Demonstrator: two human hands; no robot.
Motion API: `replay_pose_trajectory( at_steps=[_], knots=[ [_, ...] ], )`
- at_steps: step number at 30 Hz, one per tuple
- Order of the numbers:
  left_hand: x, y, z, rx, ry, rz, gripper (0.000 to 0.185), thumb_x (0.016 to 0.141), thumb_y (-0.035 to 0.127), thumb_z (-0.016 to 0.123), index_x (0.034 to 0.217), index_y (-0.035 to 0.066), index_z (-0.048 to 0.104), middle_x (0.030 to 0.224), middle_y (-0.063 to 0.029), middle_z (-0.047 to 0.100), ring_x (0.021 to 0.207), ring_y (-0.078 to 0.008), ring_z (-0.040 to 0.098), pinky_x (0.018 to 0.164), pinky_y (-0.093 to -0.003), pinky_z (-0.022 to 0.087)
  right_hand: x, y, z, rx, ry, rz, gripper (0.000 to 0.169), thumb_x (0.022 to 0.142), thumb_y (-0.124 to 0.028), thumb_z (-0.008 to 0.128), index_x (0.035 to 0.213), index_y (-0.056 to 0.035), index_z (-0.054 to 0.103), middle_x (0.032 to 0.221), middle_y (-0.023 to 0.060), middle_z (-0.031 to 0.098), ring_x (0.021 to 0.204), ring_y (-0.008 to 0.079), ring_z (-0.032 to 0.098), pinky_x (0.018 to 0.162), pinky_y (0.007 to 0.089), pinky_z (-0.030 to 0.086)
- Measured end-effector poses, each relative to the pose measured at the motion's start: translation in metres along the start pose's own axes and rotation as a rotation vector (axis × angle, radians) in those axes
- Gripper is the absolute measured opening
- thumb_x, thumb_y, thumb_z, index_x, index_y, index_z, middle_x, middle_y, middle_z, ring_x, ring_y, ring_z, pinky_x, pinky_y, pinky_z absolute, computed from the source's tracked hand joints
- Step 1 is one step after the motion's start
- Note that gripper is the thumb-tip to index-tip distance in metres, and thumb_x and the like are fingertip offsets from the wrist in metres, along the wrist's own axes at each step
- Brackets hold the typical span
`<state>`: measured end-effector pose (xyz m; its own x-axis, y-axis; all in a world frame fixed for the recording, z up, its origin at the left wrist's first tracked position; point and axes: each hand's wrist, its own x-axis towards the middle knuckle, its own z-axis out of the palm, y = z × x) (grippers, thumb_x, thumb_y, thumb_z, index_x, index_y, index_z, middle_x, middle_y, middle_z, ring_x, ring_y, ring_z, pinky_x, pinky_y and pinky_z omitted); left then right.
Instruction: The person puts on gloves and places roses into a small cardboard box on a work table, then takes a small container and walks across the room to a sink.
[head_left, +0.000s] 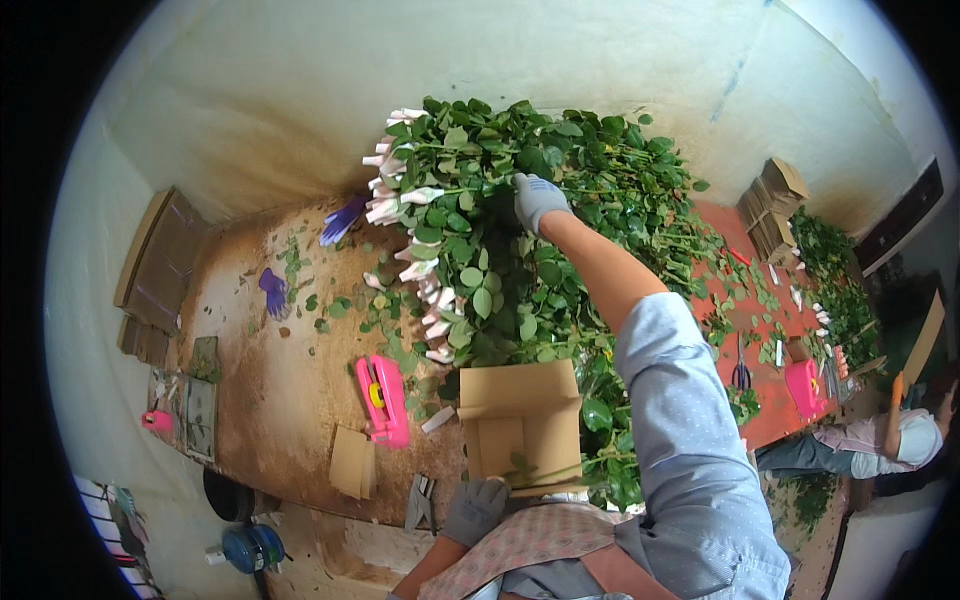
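My right hand (541, 204), in a grey glove, reaches into a heap of leafy cut flower stems (622, 187), probably roses. Its fingers curl around a stem whose bud, in a pale sleeve (422, 196), points left. More sleeved buds (439, 311) line the heap's left edge. Close to my body lies an opened, folded cardboard piece (517, 390), a leafy stem across its near part. My left hand (474, 511), gloved too, is at its near left corner, fingers bent over the edge. Its grip there is partly hidden.
Left of the heap lie a pink tape dispenser (384, 401), folded cardboard (352, 461), a stapler-like tool (420, 504) and purple gloves (274, 292). Cardboard stacks (161, 255) stand far left. Scissors (741, 367) lie on the red table (765, 416); another person (862, 446) works at right.
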<state>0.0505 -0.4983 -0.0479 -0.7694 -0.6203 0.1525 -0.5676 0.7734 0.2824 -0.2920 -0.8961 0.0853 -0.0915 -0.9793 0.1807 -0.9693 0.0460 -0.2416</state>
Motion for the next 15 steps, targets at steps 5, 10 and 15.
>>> replay_pose_trajectory(
  at_steps=[5,10,15],
  knots=[
    [0.005,0.002,-0.003,-0.049,0.016,0.011,0.033,0.080,0.019,0.064,0.112,0.013,0.067,0.114,-0.0042,0.062,0.091,-0.0250,0.060,0.075,-0.0408,0.047,0.029,0.025,0.030,-0.109,0.021,0.153,0.026,0.097,-0.016,0.053,0.118,-0.0063,0.064,0.122,0.0190,0.066,0.110,0.0340,0.068,0.088,0.0432,0.056],
    [0.007,0.001,-0.006,-0.014,0.043,0.024,0.027,0.080,0.018,0.067,0.106,0.015,0.070,0.108,-0.0010,0.063,0.087,-0.0237,0.061,0.070,-0.0412,0.049,0.012,0.028,0.029,-0.331,-0.066,0.010,0.027,0.094,-0.015,0.057,0.120,-0.0079,0.064,0.114,0.0172,0.063,0.103,0.0313,0.069,0.080,0.0423,0.057],
    [0.007,-0.001,-0.009,-0.003,0.045,0.036,0.023,0.080,0.017,0.068,0.103,0.015,0.071,0.107,-0.0001,0.064,0.087,-0.0239,0.061,0.069,-0.0417,0.050,-0.018,0.031,-0.012,-0.408,-0.003,-0.266,0.023,0.095,-0.015,0.055,0.114,-0.0095,0.067,0.108,0.0132,0.065,0.098,0.0290,0.069,0.077,0.0409,0.057]
  ],
)
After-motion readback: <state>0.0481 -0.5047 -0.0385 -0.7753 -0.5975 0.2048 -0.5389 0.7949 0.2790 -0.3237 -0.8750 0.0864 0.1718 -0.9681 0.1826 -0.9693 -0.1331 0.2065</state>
